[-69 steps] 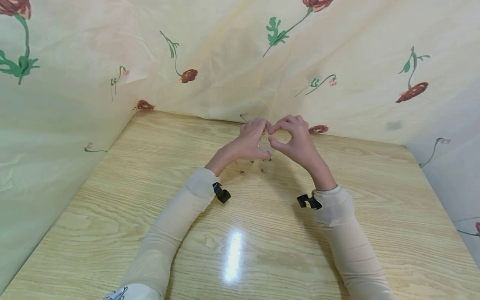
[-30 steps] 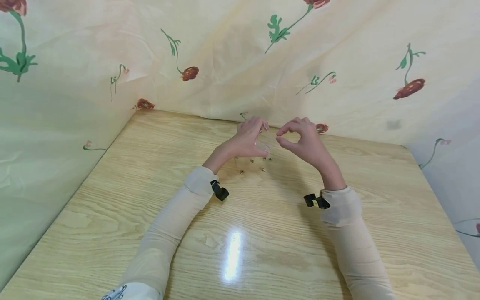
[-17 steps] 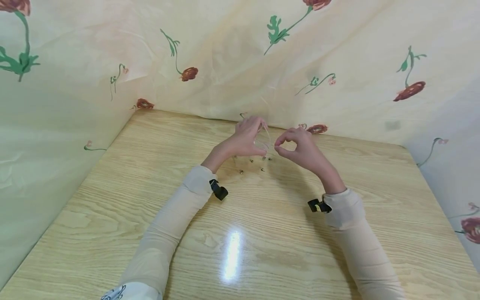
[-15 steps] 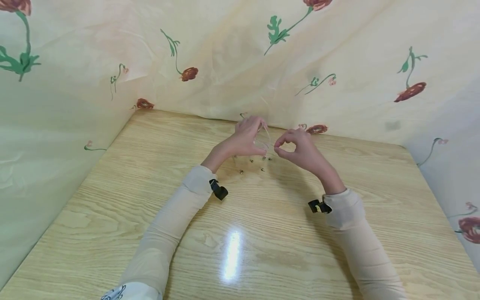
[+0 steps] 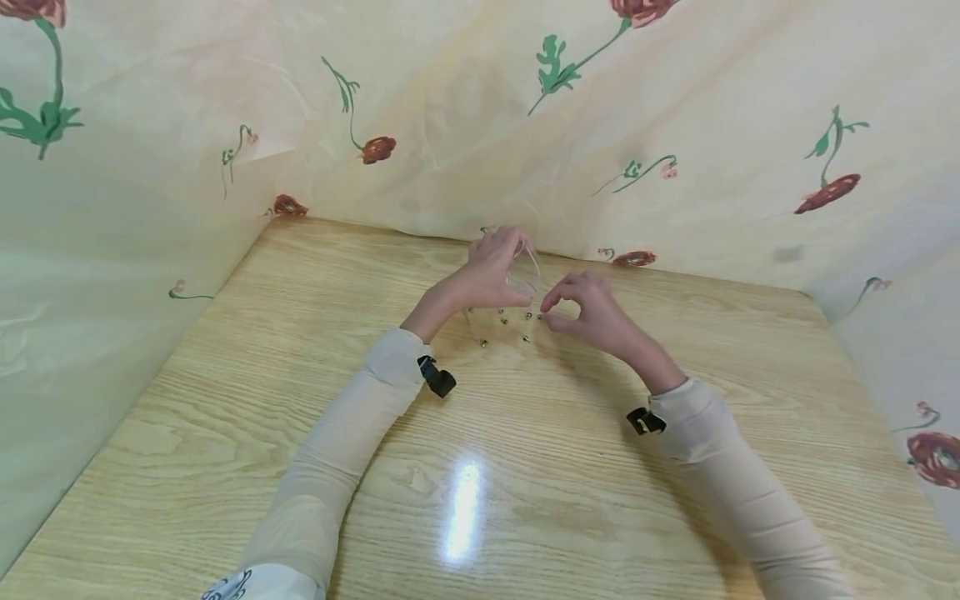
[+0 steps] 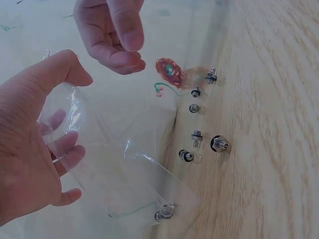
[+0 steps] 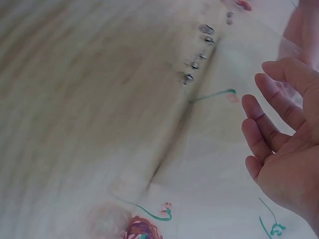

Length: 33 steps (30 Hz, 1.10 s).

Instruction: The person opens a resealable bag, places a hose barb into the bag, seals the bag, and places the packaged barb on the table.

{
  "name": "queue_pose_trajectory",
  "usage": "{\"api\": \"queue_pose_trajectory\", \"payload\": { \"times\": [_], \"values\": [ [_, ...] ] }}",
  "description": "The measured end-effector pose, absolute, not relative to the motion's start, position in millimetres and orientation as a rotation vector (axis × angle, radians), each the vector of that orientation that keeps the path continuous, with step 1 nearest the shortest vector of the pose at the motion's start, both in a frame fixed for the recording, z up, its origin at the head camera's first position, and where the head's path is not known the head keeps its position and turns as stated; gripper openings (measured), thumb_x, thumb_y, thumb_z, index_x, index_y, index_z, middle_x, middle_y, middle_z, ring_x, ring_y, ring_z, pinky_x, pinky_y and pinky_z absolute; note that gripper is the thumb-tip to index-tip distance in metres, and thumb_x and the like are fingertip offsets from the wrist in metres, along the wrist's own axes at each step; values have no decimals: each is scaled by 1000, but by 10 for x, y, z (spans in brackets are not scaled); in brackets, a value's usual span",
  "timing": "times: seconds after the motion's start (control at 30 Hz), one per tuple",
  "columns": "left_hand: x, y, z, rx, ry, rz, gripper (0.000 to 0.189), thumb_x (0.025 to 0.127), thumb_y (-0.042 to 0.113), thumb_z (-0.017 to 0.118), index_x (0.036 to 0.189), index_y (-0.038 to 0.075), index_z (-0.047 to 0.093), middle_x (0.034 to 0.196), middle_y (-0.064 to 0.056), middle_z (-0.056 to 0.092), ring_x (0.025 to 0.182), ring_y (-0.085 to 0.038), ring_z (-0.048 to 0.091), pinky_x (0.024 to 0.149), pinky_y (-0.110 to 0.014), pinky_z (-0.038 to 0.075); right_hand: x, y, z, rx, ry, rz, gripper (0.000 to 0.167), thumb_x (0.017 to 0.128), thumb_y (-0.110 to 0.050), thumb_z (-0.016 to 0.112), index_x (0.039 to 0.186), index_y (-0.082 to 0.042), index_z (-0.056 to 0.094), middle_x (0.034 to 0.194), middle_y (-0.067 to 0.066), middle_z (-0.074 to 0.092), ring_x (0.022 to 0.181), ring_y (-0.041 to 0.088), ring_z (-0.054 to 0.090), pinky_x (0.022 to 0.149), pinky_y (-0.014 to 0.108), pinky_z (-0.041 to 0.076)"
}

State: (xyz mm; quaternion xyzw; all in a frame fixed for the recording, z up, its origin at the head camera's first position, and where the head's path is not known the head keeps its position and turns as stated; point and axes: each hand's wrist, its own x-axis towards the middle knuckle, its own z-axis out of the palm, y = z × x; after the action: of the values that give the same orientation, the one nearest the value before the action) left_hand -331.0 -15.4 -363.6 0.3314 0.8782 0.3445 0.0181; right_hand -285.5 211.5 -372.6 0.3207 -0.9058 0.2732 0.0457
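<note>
Clear plastic bag (image 6: pixel 128 145): located near the centre of the head view, toward 2 o'clock, in the grasp of the left hand (image 5: pixel 489 279). The fingers of that hand are spread from the thumb, with film stretched between them. The film is transparent; its outline is faint in the head view, and its lower end is hard to trace. In the left wrist view it trails toward 4 o'clock from the thumb, and some fingers show through it.

Right hand (image 5: pixel 588 315): at 3 o'clock in the head view, near the bag. Its fingers are released and loosely bent. In the left wrist view it is cut off by the frame at 11 o'clock.

Metal fittings (image 6: pixel 219 144): seven counted on the tabletop (image 5: pixel 337 283), at 4 o'clock in the head view. One lies at the right fingertips; contact cannot be determined. In the left wrist view, the fitting at 6 o'clock shows through the film; whether inside or behind cannot be told. In the right wrist view the fittings, at 1 o'clock, are blurred.

Sleeves (image 5: pixel 360 442) run out of the head view at 7 and 4 o'clock. Floral cloth (image 5: pixel 450 108) hangs at 12 o'clock.
</note>
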Motion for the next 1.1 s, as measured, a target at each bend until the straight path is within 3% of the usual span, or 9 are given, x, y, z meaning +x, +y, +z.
{"api": "queue_pose_trajectory", "payload": {
  "times": [0.13, 0.3, 0.53, 0.8, 1.1],
  "values": [
    [-3319, -161, -3643, 1041, 2733, 1068, 63, 83, 25, 79, 129, 12, 38, 126, -8, 43, 139, -34, 29, 113, -57, 17, -2858, 2104, -3804, 1003, -2758, 840, 7, 85, -8, 76, 92, -6, 76, 100, 15, 73, 93, 39, 52, 94, 59, 32],
    [-3310, -170, -3645, 1040, 2739, 1068, 63, 83, 26, 80, 129, 11, 38, 124, -7, 44, 129, -30, 34, 109, -54, 19, -2843, 2078, -3884, 998, -2781, 904, 11, 83, -9, 80, 93, -5, 76, 103, 16, 73, 95, 39, 50, 99, 65, 27],
    [-3294, -179, -3644, 1047, 2742, 1064, 62, 83, 26, 80, 128, 10, 40, 122, -8, 44, 125, -29, 34, 108, -54, 19, -2800, 2046, -3957, 948, -2826, 972, 17, 80, -10, 84, 95, -6, 77, 105, 15, 71, 97, 28, 44, 105, 64, 20],
    [-3279, -175, -3643, 1059, 2747, 1048, 63, 82, 25, 79, 129, 9, 40, 120, -7, 44, 120, -28, 35, 106, -52, 20, -2786, 2012, -4002, 963, -2827, 969, 19, 80, -12, 85, 96, -6, 78, 107, 17, 70, 100, 29, 44, 104, 62, 21],
    [-3271, -179, -3647, 1049, 2749, 1026, 63, 82, 24, 77, 129, 10, 38, 119, -8, 44, 135, -35, 31, 108, -53, 19, -2793, 1985, -4031, 982, -2873, 919, 19, 79, -12, 85, 96, -7, 78, 108, 16, 69, 102, 30, 45, 106, 65, 21]
  ]
}}
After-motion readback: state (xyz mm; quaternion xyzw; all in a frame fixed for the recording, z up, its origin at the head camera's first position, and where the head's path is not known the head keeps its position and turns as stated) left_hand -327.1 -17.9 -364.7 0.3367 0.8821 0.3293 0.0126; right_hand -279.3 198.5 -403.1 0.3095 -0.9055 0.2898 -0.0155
